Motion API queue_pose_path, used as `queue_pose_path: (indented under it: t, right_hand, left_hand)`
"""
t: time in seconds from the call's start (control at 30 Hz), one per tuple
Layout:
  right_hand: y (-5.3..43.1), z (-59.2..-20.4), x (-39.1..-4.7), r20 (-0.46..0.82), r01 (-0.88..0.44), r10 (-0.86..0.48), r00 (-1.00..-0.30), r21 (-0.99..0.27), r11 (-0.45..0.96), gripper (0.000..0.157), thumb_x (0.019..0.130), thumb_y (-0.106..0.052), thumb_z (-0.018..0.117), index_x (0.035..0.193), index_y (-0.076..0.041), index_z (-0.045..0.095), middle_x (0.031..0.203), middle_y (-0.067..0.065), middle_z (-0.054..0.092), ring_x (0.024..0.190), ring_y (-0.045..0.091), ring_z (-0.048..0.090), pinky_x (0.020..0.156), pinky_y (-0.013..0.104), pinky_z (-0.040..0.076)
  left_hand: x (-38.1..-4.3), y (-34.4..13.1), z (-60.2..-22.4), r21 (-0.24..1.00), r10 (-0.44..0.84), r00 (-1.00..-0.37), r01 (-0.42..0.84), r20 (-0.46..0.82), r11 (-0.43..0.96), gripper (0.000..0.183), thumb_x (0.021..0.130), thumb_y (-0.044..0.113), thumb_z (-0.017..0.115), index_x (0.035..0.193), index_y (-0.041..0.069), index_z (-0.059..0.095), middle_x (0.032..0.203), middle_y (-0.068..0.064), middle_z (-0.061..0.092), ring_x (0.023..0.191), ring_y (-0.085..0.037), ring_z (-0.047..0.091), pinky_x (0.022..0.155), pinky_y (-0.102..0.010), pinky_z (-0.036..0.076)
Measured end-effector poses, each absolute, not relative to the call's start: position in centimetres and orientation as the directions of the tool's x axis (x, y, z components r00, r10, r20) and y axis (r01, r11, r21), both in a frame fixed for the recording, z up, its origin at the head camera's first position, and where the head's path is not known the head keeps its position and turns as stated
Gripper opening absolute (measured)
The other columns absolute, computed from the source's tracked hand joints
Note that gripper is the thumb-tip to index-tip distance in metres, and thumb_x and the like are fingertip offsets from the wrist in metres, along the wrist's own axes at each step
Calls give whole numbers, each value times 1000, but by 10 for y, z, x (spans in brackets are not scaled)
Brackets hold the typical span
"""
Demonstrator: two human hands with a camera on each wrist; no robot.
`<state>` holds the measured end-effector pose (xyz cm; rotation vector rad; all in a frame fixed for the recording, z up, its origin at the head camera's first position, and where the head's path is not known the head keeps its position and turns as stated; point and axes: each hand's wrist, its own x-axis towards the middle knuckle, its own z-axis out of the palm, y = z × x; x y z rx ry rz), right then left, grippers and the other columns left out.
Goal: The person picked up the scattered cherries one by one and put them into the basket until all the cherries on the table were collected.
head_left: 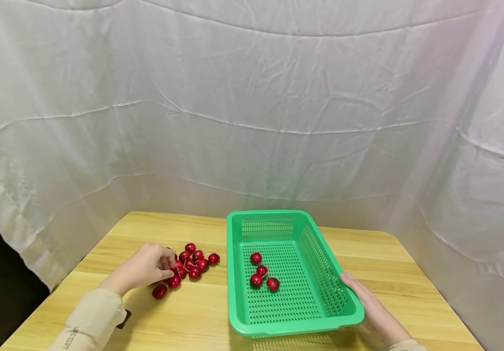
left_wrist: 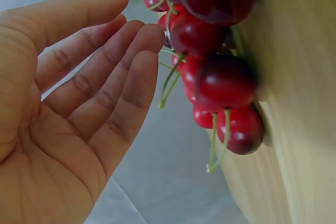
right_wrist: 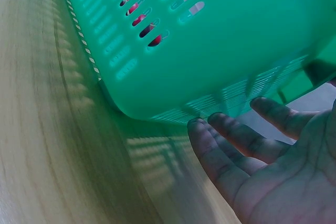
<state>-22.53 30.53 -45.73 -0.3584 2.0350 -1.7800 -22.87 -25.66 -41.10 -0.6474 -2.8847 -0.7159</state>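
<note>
four red cherries [head_left: 256, 280] lie inside the green basket [head_left: 296, 325], on the left part of its floor. the basket is at the wooden table [head_left: 182, 321], a little right of the middle in the lower half of the frame; whether its near end is raised from the wood, i cannot tell. in the lower left of the frame, a heap of loose cherries [head_left: 195, 273] lies on the table, many of them touching, with thin green stems [left_wrist: 226, 140]. the cherry at the right side of this heap is near to the basket, but apart from it.

the left hand [head_left: 148, 263] is at the left side of the heap. its fingers are slightly bent, the thumb is apart from them, and i see nothing held between. whether a fingertip touches some cherry, i cannot tell.

the right hand [head_left: 370, 302], in the lower right, is at the basket's right side. its fingers [right_wrist: 241, 135] are spread and nearly straight, with tips against the outer wall.

the two hands are well apart, with the basket between them. behind, white cloth [head_left: 278, 97] hangs across the upper frame.
</note>
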Motion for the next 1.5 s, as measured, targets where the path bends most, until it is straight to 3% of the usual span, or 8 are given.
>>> queue_pose_path:
  t: [0.37, 0.63, 0.8, 1.0, 1.23, 1.5]
  right_hand:
    - [307, -458, -225, -151, 115, -447, -881, -988, 107, 78, 117, -48, 25, 170, -1, -7, 143, -3, 50, 111, 14, 66, 102, 28, 55]
    - [309, -459, -224, -146, 155, -517, -844, -988, 25, 73, 118, -48, 26, 171, -8, -4, 137, -2, 59, 98, 14, 69, 100, 34, 58]
    - [307, -458, -224, -146, 135, -491, -859, -989, 58, 78, 117, -49, 26, 170, -3, -10, 140, -7, 54, 105, 13, 67, 103, 30, 55]
    - [307, -457, -225, -138, 100, -466, -874, -989, 105, 78, 117, -49, 24, 170, -1, -7, 144, -6, 50, 116, 12, 64, 104, 27, 54]
    - [308, -458, -225, -141, 124, -487, -862, -990, 66, 78, 118, -48, 24, 170, -2, -10, 142, -8, 53, 111, 13, 66, 105, 30, 55]
    - [307, -458, -224, -126, 122, -519, -845, -992, 43, 75, 118, -47, 24, 170, -2, -3, 141, -1, 58, 113, 16, 67, 104, 33, 55]
  left_hand:
    - [-232, -262, -418, 427, 351, -919, 395, 180, 813, 22, 86, 3, 85, 83, 17, 69, 73, 11, 64, 67, 0, 56, 64, -22, 49]
    - [-241, -257, -414, 433, 353, -920, 392, 171, 812, 16, 88, 1, 81, 86, 13, 71, 75, 8, 65, 69, -4, 56, 63, -24, 48]
    - [-246, -250, -414, 415, 383, -906, 423, 179, 806, 14, 88, -1, 81, 87, 11, 72, 77, 8, 67, 71, -3, 56, 65, -24, 50]
    - [-253, -239, -413, 395, 374, -907, 422, 195, 816, 15, 89, 0, 80, 92, 11, 72, 77, 8, 66, 71, -4, 56, 67, -25, 50]
    - [-261, -229, -411, 387, 381, -909, 416, 167, 823, 12, 92, 2, 80, 100, 8, 74, 83, 5, 68, 74, -7, 57, 68, -26, 51]
    - [-265, -225, -414, 392, 392, -907, 419, 151, 819, 11, 90, -3, 79, 91, 8, 76, 81, 4, 70, 72, -6, 58, 68, -24, 52]
